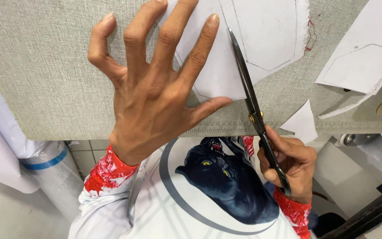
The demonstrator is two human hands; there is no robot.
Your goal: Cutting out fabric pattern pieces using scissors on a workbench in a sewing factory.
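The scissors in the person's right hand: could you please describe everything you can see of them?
The scissors are long, dark metal shears with a brass-coloured pivot screw and black handles. The right hand grips the handles below the table edge. The blades point up and away, nearly closed, running along the right edge of the white sheet marked with pencil outlines, over the grey fabric. The left hand presses the sheet beside them.

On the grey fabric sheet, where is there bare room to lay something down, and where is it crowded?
Bare grey fabric stretches left of the left hand to the rounded corner. It is crowded to the right: white pattern piece, scissors in the right hand, a small offcut and another white piece.
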